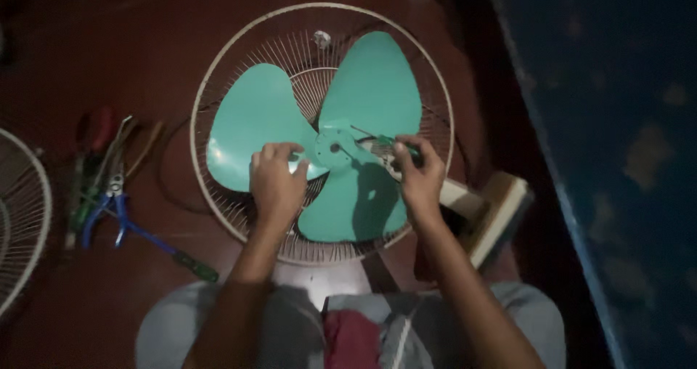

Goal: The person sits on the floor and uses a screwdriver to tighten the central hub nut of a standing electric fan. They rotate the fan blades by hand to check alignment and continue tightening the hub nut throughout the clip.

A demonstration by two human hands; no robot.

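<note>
Hands are working on a teal three-bladed fan blade [341, 136] lying in a round wire guard [218, 71] on a dark red floor [109, 35]. Left hand [276, 180] is curling its fingers over one blade near the hub. Right hand [420, 173] is pinching a green-handled screwdriver [388, 141], tip pointing at the hub. Pliers with blue handles [116, 195] are lying to the left, well apart.

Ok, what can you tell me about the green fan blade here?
The fan blade is a turquoise, plastic-looking piece with three broad rounded lobes around a central hub. It lies flat inside the round white wire guard on the dark red floor. The left hand rests on the lower left lobe near the hub. The right hand holds a green-handled screwdriver whose tip points at the hub.
</note>
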